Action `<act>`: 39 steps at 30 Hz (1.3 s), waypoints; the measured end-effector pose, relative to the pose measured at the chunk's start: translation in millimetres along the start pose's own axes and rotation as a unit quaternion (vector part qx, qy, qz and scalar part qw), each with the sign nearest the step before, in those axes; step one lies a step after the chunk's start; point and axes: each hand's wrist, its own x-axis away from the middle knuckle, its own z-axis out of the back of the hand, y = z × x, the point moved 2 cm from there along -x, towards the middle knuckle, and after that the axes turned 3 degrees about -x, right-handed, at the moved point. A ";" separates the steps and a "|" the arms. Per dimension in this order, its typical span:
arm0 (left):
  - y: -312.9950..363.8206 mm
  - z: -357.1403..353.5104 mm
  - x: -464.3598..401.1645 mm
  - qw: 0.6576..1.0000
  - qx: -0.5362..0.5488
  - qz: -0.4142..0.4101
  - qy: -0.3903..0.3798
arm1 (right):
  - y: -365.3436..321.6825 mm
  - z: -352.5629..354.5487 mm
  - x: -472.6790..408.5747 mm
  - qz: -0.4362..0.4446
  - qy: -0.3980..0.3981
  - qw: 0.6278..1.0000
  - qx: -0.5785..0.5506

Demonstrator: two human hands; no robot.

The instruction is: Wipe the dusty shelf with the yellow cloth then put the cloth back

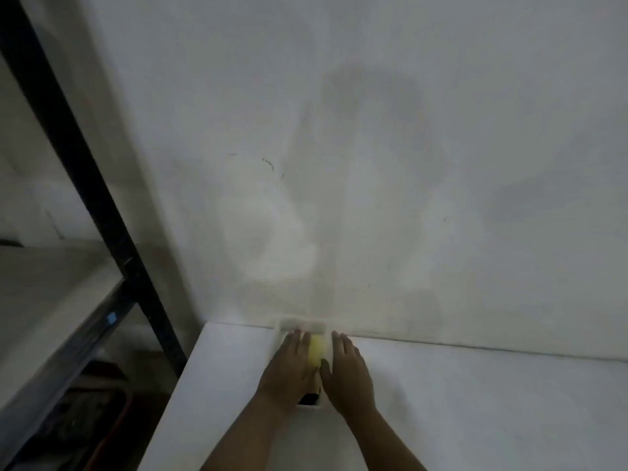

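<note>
Low in the middle of the frame, my two hands lie side by side on the flat white shelf, which runs along the bottom of the frame and meets the pale grey wall at its far edge. Between my hands sits the soft yellow cloth, lying inside a small clear plastic box that stands against the wall. My left hand rests flat over the left side of the box, fingers straight and pointing at the wall, its inner edge touching the cloth. My right hand lies just to the right, fingers also stretched out, the thumb reaching in toward the cloth's near end. Neither hand is curled round anything. A small dark object shows at the near end of the box between my wrists; I cannot tell what it is. At the left of the frame a black metal rack upright slants down, with a grey rack board beside it. Faint shadows fall on the wall above my hands.
</note>
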 end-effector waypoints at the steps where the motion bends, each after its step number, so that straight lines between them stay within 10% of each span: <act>1: -3.8 -8.4 -3.6 0.999 0.030 0.019 -0.026 | 2.9 -5.5 -3.5 -0.020 -0.034 0.999 -0.024; 23: 5.9 -22.0 -12.5 0.969 0.162 0.171 -0.075 | 10.4 -34.8 -6.5 -0.067 -0.052 0.990 -0.115; 39: 3.5 84.5 45.6 0.903 0.383 0.179 0.080 | -11.5 27.0 12.3 0.017 0.012 0.996 0.091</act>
